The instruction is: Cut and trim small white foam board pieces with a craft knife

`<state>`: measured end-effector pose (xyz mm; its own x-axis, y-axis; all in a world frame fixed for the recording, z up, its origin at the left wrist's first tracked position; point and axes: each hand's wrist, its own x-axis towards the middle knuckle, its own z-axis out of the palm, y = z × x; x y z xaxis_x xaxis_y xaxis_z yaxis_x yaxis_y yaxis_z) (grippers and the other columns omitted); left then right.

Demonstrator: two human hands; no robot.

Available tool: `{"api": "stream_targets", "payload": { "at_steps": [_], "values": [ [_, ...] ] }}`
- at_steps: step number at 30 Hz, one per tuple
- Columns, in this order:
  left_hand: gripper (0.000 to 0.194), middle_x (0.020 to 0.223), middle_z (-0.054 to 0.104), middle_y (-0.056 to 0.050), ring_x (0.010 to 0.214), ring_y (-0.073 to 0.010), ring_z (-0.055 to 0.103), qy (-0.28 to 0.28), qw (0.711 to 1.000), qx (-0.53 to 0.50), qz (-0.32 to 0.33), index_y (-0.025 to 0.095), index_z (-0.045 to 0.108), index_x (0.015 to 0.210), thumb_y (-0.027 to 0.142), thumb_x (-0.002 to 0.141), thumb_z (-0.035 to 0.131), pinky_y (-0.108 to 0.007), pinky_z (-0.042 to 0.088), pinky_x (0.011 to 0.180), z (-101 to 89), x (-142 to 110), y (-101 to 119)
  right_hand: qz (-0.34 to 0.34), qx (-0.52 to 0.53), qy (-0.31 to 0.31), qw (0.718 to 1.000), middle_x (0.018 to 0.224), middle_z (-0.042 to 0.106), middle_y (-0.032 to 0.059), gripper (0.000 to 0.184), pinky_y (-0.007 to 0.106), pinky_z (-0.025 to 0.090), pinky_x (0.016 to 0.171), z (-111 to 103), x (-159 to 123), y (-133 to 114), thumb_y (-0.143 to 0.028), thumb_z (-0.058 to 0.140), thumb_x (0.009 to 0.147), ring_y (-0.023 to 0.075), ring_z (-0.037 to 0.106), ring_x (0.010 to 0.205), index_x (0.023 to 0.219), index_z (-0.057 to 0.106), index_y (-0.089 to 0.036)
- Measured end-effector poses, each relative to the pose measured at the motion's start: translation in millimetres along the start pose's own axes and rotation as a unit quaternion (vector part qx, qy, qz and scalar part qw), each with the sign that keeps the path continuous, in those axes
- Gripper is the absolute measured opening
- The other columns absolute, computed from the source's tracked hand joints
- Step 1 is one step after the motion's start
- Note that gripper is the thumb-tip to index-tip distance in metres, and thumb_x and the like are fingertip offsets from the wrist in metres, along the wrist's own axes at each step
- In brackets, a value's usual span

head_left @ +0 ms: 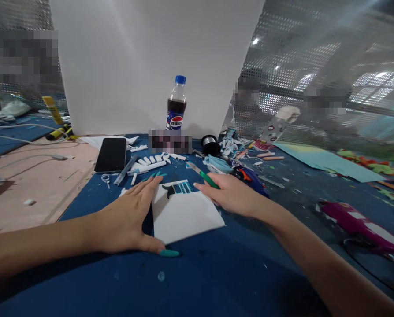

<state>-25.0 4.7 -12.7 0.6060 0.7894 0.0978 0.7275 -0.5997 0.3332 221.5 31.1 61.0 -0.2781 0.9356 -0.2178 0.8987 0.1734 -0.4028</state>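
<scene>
My left hand (127, 215) lies spread along the left side of a white sheet (187, 215), its thumb at the near left corner. Near the sheet's far edge is a dark curved shape beside a blue grid pattern (183, 188). My right hand (232, 192) is closed around a slim green tool with a pale tip (208, 178); whether it is a brush or a knife is unclear. That tip points up and left, beyond the sheet's far edge. The fingertips of this hand are close to the sheet's right side.
Behind the sheet are white foam scraps (150, 165), a phone (111, 155), a wire spool (210, 144) and a cola bottle (177, 105) before a white board (150, 53). A magenta glue gun (362, 224) lies right, near light blue sheets (329, 163). Cables (28, 141) cross the left.
</scene>
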Motion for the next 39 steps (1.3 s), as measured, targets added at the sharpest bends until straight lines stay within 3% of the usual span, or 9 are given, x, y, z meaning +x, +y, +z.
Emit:
{"api": "stream_targets", "payload": {
  "at_steps": [3, 5, 10, 15, 20, 24, 39],
  "values": [
    [0.115, 0.148, 0.016, -0.019, 0.131, -0.0409, 0.023, -0.004, 1.000, -0.002, -0.014, 0.019, -0.006, 0.142, 0.074, 0.061, 0.054, -0.053, 0.032, 0.099, -1.2, -0.4, 0.2, 0.059, 0.115, -0.120, 0.984, 0.054, 0.048, -0.0022, 0.028, 0.021, 0.040, 0.039, 6.5, -5.2, -4.5, -0.043, 0.033, 0.089, 0.0090, 0.047, 0.040, 0.076, 0.038, -0.018],
    [0.115, 0.146, 0.019, -0.020, 0.130, -0.0402, 0.025, -0.003, 1.000, -0.005, -0.026, 0.018, -0.001, 0.142, 0.076, 0.059, 0.054, -0.052, 0.033, 0.098, -3.0, 0.0, 1.6, 0.057, 0.160, -0.146, 0.975, 0.055, 0.051, -0.0017, 0.025, 0.021, 0.044, 0.038, 10.5, -9.8, -7.3, -0.040, 0.030, 0.090, 0.0087, 0.049, 0.038, 0.080, 0.038, -0.018],
    [0.114, 0.144, 0.024, -0.022, 0.127, -0.0412, 0.030, -0.010, 0.999, -0.010, -0.040, 0.017, 0.002, 0.142, 0.076, 0.059, 0.052, -0.053, 0.036, 0.094, -6.7, 1.3, 6.2, 0.015, 0.147, -0.133, 0.980, 0.058, 0.056, -0.0024, 0.020, 0.018, 0.042, 0.032, 16.5, -19.8, -13.0, -0.035, 0.031, 0.090, 0.0074, 0.047, 0.032, 0.096, 0.038, -0.017],
    [0.111, 0.143, 0.025, -0.023, 0.128, -0.0400, 0.030, -0.016, 0.999, -0.012, -0.042, 0.014, 0.006, 0.140, 0.076, 0.060, 0.052, -0.052, 0.035, 0.096, -7.2, 0.5, 7.9, 0.023, 0.116, -0.123, 0.985, 0.056, 0.054, -0.0023, 0.028, 0.015, 0.036, 0.030, 17.3, -25.8, -14.1, -0.043, 0.031, 0.090, 0.0046, 0.043, 0.030, 0.082, 0.041, -0.018],
    [0.108, 0.140, 0.029, -0.024, 0.126, -0.0400, 0.033, 0.013, 1.000, -0.018, -0.008, 0.015, 0.007, 0.140, 0.074, 0.062, 0.053, -0.052, 0.036, 0.094, -5.0, 0.8, 5.2, 0.027, 0.070, -0.126, 0.989, 0.048, 0.051, -0.0022, 0.032, 0.015, 0.032, 0.029, 18.1, -28.3, -19.8, -0.040, 0.026, 0.090, 0.0051, 0.042, 0.028, 0.071, 0.038, -0.018],
    [0.109, 0.139, 0.031, -0.025, 0.125, -0.0411, 0.033, 0.017, 1.000, -0.018, 0.000, 0.014, 0.008, 0.139, 0.075, 0.061, 0.053, -0.053, 0.037, 0.093, -4.7, 1.9, 4.5, 0.014, 0.063, -0.114, 0.991, 0.046, 0.048, -0.0026, 0.031, 0.016, 0.036, 0.031, 21.7, -26.2, -22.5, -0.038, 0.026, 0.090, 0.0060, 0.042, 0.029, 0.072, 0.040, -0.018],
    [0.107, 0.140, 0.029, -0.026, 0.126, -0.0407, 0.031, -0.009, 1.000, -0.022, -0.015, 0.009, 0.016, 0.136, 0.076, 0.061, 0.052, -0.052, 0.036, 0.095, -10.6, 3.5, 10.2, 0.006, 0.013, -0.092, 0.996, 0.050, 0.051, -0.0006, 0.031, 0.018, 0.030, 0.035, 22.0, -28.6, -31.0, -0.032, 0.028, 0.091, 0.0056, 0.042, 0.032, 0.070, 0.045, -0.016]
  ]
}}
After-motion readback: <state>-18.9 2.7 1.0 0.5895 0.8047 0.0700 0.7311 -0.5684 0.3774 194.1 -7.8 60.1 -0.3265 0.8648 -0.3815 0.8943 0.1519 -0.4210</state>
